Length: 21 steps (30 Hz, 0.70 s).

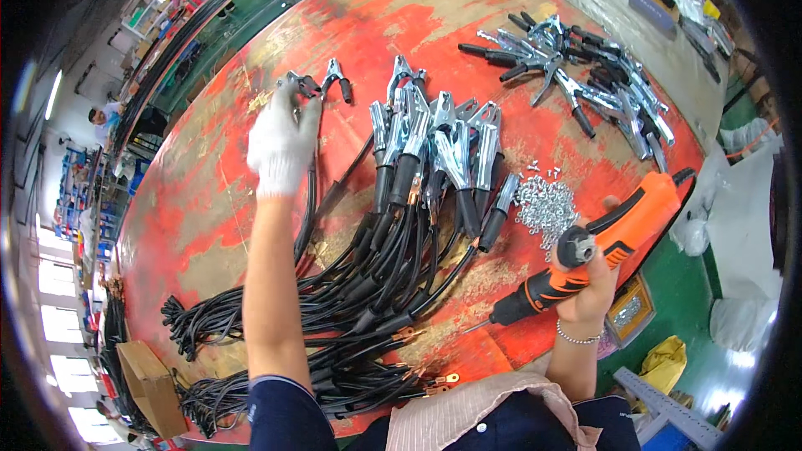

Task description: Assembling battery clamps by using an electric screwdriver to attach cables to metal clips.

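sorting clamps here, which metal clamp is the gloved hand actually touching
The metal clamp with black handles at the table's far left edge, under the white-gloved left hand; the other clamps lie untouched in the middle row and the far right pile.

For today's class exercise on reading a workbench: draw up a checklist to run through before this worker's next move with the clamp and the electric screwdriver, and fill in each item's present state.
1. Left hand, gloved, grips a clamp at the table's far side: ok.
2. Right hand, bare, holds the orange electric screwdriver: ok.
3. Screwdriver bit points clear of the left hand: ok, it aims down toward the table's near edge.
4. Screws to hand: ok, a pile of small screws lies beside the right hand.
5. Cable seated in the held clamp: cannot tell, the glove hides it.
6. Finished black cables clear of the work area: not ok, they sprawl between both arms.
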Each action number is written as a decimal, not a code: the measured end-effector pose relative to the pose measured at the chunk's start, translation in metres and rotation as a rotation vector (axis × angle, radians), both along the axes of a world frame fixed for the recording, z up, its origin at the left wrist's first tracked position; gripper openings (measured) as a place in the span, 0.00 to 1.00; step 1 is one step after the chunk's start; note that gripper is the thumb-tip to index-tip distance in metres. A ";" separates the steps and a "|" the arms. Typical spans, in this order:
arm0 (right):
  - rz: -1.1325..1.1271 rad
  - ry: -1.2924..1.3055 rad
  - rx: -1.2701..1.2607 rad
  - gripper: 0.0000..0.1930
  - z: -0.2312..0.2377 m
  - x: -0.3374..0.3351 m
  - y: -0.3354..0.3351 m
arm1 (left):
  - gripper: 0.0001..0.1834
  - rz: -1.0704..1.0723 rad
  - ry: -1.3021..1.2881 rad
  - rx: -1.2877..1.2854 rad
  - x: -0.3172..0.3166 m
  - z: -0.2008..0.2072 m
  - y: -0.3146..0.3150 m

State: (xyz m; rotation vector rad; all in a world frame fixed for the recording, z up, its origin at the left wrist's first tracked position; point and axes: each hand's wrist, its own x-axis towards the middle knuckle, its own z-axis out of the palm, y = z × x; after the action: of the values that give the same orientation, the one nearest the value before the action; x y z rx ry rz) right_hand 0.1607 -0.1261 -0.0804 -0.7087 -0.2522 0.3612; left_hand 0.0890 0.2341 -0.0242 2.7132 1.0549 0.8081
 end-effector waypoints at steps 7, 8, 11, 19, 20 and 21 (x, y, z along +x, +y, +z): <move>0.049 -0.007 0.071 0.38 -0.004 0.001 -0.001 | 0.12 -0.691 0.209 0.373 -0.075 -0.031 -0.164; 0.054 -0.015 0.083 0.38 -0.001 -0.003 0.002 | 0.15 -0.580 0.178 0.459 -0.062 -0.044 -0.169; 0.084 0.001 0.088 0.42 0.007 -0.013 -0.005 | 0.21 -0.315 0.370 0.355 -0.037 -0.058 -0.171; 0.038 -0.008 0.063 0.42 0.019 -0.022 -0.030 | 0.16 -0.036 0.532 0.086 -0.007 -0.062 -0.158; 0.032 -0.007 0.064 0.42 0.020 -0.023 -0.032 | 0.16 -0.059 0.399 0.080 -0.012 -0.058 -0.160; 0.042 -0.017 0.072 0.42 0.020 -0.022 -0.032 | 0.15 -0.083 0.267 0.076 -0.019 -0.048 -0.167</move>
State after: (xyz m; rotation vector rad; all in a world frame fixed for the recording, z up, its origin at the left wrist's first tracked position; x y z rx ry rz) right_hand 0.1389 -0.1584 -0.0601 -0.6363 -0.2955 0.3844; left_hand 0.0696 0.0670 -0.0722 2.9697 0.9657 0.4921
